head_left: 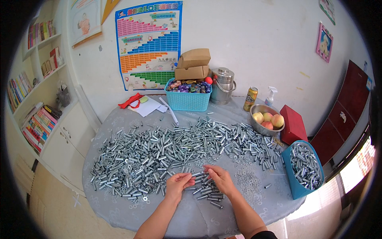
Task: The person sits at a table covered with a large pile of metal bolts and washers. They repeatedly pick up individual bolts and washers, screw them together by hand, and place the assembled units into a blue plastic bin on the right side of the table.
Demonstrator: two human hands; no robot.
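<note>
A silvery expansion bolt [199, 174] lies level between my two hands, over the near middle of the table. Its left end is pinched between the thumb and fingers of my left hand [180, 185]. At its right end, the fingertips of my right hand [220, 179] close on it; they partly cover that end. Just below the hands rests a small group of bolts with sleeves and nuts [213, 196]. Beyond them spreads a wide heap of loose metal sleeves and bolts [159, 145]. Many small washers [250, 184] are scattered right of my right hand.
A blue bin [296, 190] full of metal bolts stands at the right edge. Behind the heap are a turquoise basket [187, 101] of small packets, a steel pot [223, 89], a drink can [250, 98], a fruit bowl [266, 130] and a red box [293, 125].
</note>
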